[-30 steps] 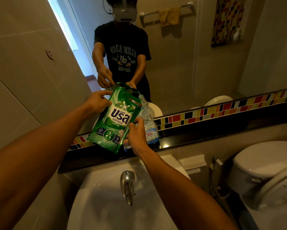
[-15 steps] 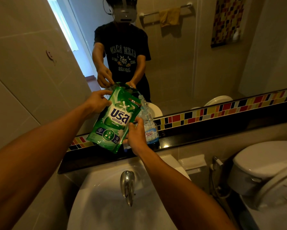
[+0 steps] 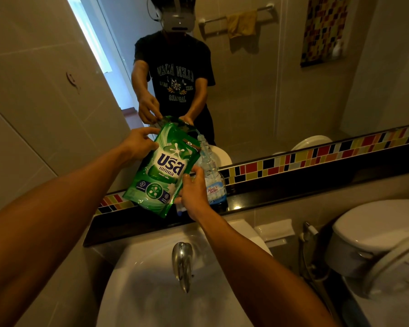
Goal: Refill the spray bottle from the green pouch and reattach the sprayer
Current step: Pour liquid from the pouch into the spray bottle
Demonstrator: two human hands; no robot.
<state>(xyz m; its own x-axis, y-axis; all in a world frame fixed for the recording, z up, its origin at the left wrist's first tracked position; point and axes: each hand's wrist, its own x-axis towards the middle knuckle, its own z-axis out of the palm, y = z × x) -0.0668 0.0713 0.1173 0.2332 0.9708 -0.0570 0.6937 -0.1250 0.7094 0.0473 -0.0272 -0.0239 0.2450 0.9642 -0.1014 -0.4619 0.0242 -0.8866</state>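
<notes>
The green pouch (image 3: 162,171) hangs tilted above the black ledge, its top leaning right toward the spray bottle (image 3: 214,185). My left hand (image 3: 139,143) pinches the pouch's upper left corner. My right hand (image 3: 194,192) closes on its lower right edge. The bottle is clear plastic with a blue and white label; it stands on the ledge just right of the pouch, with a thin tube showing inside its neck. A small blue and white piece (image 3: 179,210) peeks out under my right hand; I cannot tell what it is. The sprayer head is hidden.
A white sink (image 3: 151,300) with a chrome tap (image 3: 182,263) lies directly below my arms. The black ledge (image 3: 293,192) runs along a mirror with a coloured tile strip. A toilet (image 3: 378,241) and a hose (image 3: 307,234) stand at the right.
</notes>
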